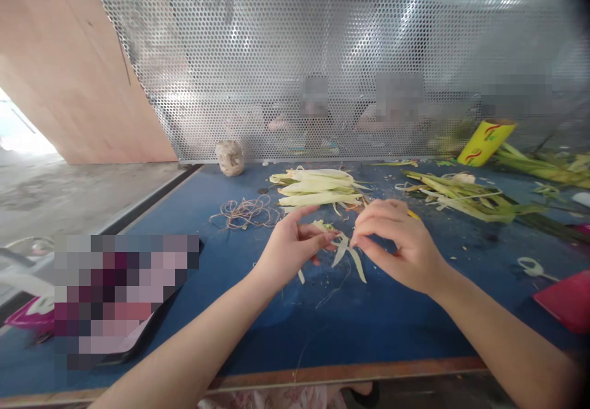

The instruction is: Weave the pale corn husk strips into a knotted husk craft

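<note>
Between the thumb and fingers of my left hand [295,243] is a small bunch of pale husk strips [342,253]. Its narrow ends splay downward, and a yellow-green tip shows above my thumb. Close on the right, my right hand [396,243] has its thumb and fingertips pinched together beside the strips. Whatever lies in that pinch is too small to make out. Just beyond both hands lies a pile of pale green corn husks [318,187]. A loose tangle of thin brown cord [246,213] rests to the left of the pile.
A perforated metal screen [276,46] borders the far side of the blue table [258,347], with people behind it. Green stalks and strips [465,197] lie right, near a yellow tube [486,143]. A whitish lump [230,157] stands far left; a red object [565,301] is at right.
</note>
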Tool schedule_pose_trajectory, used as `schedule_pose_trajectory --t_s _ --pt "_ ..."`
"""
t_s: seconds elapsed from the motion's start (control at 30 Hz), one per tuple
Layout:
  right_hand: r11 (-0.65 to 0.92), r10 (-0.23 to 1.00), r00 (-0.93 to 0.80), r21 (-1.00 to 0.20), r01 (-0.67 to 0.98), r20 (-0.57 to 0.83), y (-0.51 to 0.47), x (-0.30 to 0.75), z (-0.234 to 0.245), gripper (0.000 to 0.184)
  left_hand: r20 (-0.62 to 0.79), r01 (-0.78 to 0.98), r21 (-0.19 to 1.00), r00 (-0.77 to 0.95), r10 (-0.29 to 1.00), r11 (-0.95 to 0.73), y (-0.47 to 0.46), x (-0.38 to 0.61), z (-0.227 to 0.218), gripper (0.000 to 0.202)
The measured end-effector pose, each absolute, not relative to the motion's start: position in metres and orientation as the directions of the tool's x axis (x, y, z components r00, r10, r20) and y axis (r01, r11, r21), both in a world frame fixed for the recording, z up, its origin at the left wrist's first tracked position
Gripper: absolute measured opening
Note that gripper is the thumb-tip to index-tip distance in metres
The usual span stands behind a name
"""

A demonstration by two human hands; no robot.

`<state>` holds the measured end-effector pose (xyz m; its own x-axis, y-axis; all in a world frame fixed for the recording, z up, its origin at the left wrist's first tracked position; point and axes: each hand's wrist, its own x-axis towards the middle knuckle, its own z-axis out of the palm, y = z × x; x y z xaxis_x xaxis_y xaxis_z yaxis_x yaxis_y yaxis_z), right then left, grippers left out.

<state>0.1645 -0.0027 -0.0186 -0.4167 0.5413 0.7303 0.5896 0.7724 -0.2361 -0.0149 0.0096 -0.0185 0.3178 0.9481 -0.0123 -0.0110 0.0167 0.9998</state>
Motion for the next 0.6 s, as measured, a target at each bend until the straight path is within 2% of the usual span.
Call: schedule_pose_trajectory --t_s 0.2,0.4,0.5,0.6 --pt "0.702 0.667 -0.492 -0.251 0.666 0.559 0.001 0.162 -0.026 0.006 -0.029 0.023 0.999 0.287 0.958 0.024 0.010 -0.015 -0.017 0.059" --pt "0.662 0.722 -0.520 -0.237 0.711 0.457 0.002 0.161 -0.028 0.009 -0.126 -0.106 0.982 0.267 0.956 0.158 0.007 -0.011 -0.016 0.053" --pt "0.648 0.735 -0.527 -0.216 0.730 0.426 0.003 0.160 -0.029 0.017 -0.194 -0.207 0.946 0.255 0.947 0.249 0.008 -0.011 -0.016 0.047" --pt "0.628 0.766 -0.516 -0.278 0.727 0.382 0.004 0.160 -0.030 0.019 -0.210 -0.260 0.923 0.282 0.936 0.285 0.010 -0.012 -0.017 0.054"
